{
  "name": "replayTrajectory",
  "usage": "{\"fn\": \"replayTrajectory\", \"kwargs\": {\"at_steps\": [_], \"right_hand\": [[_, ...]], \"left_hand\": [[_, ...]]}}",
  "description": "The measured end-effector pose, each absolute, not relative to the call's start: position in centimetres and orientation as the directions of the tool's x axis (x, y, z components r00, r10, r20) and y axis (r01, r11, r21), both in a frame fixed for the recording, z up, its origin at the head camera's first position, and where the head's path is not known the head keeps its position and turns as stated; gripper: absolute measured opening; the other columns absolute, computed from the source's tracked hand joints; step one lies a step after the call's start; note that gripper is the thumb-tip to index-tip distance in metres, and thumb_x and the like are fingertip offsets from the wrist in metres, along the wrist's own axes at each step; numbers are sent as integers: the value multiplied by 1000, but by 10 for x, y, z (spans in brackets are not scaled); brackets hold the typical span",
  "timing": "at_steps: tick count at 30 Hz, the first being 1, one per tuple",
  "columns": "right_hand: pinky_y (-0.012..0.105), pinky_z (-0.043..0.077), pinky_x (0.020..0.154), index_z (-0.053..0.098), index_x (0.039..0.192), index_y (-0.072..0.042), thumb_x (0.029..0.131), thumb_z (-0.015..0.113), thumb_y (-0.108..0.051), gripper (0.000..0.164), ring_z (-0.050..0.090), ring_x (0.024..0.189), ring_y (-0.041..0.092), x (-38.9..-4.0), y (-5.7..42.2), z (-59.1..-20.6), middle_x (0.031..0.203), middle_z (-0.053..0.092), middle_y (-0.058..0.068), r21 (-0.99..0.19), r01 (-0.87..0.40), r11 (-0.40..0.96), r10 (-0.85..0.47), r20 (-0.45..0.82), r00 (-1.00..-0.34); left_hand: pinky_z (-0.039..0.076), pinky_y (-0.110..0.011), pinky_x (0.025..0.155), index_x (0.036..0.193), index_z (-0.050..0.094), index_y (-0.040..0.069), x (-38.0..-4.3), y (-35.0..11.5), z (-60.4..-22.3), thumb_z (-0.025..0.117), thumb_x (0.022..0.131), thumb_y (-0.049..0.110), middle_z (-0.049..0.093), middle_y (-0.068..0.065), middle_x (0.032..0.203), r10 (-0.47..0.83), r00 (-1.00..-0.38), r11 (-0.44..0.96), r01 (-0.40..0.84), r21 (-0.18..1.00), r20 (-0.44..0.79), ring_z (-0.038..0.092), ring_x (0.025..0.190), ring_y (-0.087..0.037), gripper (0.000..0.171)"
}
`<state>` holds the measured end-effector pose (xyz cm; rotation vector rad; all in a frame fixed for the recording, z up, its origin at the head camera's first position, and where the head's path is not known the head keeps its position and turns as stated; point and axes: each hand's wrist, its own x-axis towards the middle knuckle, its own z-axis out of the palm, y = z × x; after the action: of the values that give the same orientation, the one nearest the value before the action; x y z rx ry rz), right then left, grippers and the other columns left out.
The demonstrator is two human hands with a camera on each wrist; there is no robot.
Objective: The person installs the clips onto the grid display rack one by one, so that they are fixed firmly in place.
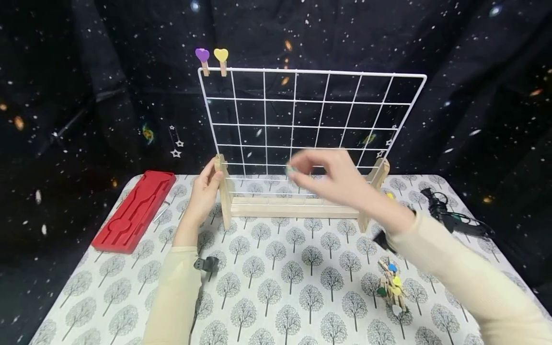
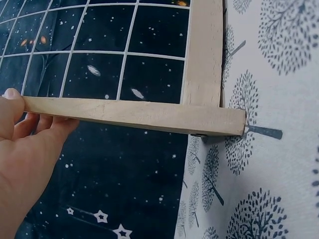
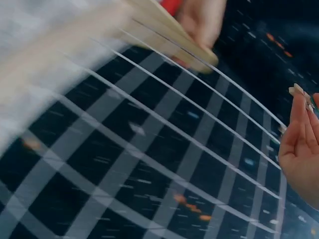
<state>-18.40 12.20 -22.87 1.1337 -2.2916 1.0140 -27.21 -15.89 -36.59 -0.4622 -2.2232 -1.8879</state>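
Note:
My left hand [image 1: 204, 194] grips the left wooden upright [image 2: 134, 113] of a stand, its thumb on one side and fingers on the other. That stand carries a white wire grid [image 1: 295, 100]. My right hand [image 1: 329, 175], blurred, is in front of the grid's lower middle. Between its thumb and fingers it pinches a small wooden clothespin [image 3: 298, 90] with a green part, mostly hidden by the fingers. Clipped on the grid's top bar at the left are a purple heart clothespin [image 1: 202, 56] and a yellow heart clothespin [image 1: 221, 56].
A pile of clothespins [image 1: 393, 287] with coloured tops lies at the right on the tree-print tablecloth [image 1: 276, 287]. A red moulded tray [image 1: 135, 211] is at the left. Black gear with a cable [image 1: 453, 215] sits at the far right. A dark starry cloth [image 1: 108, 96] hangs behind.

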Motion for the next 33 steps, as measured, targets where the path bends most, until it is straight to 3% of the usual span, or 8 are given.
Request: {"fn": "replayTrajectory", "kwargs": {"at_steps": [5,12,19,22,29,33], "right_hand": [[21,48,60,64,89,-12,81,61,-23,14,57,63,2,-207,85,-164,73,64,-10,-445,-813,376,-458,673,-581],[20,47,63,65,89,-10,81,60,-21,14,62,68,6,-226,50,-113,77,67,-1,-553,-683,478,-371,577,-727],[19,37,66,65,91,-14,81,61,-26,17,60,72,7,-258,42,-96,77,67,-2,-598,-587,545,-293,520,-802],[17,41,70,64,90,-12,81,61,-24,15,61,73,8,-262,40,-95,79,66,0,-617,-562,551,-263,511,-819],[17,43,64,64,91,-12,83,58,-23,15,60,76,8,-263,38,-94,83,65,1,-511,-592,623,-231,602,-764],[18,43,66,64,92,-12,84,57,-23,15,59,77,9,-265,35,-94,84,65,1,-505,-573,645,-253,567,-784]], "left_hand": [[27,-34,104,138,25,18,-274,-161,-368,41,90,31,32,-9,138,118,-931,130,360,924,346,31,126,-19,52],[26,-36,104,138,23,15,-270,-164,-368,40,90,30,30,-12,139,125,-932,130,355,926,340,30,126,-22,53],[27,-37,104,138,23,9,-258,-157,-349,40,91,26,31,-16,137,127,-930,143,362,921,345,31,125,-25,52],[27,-37,104,137,23,6,-254,-154,-342,40,92,22,31,-16,137,130,-927,143,368,919,351,31,125,-25,51],[28,-38,103,138,22,7,-256,-155,-343,40,92,21,30,-16,138,136,-927,137,366,921,348,31,125,-25,51],[30,-35,102,138,24,12,-263,-158,-354,41,90,25,33,-13,137,128,-930,126,361,924,345,34,124,-23,52]]}}
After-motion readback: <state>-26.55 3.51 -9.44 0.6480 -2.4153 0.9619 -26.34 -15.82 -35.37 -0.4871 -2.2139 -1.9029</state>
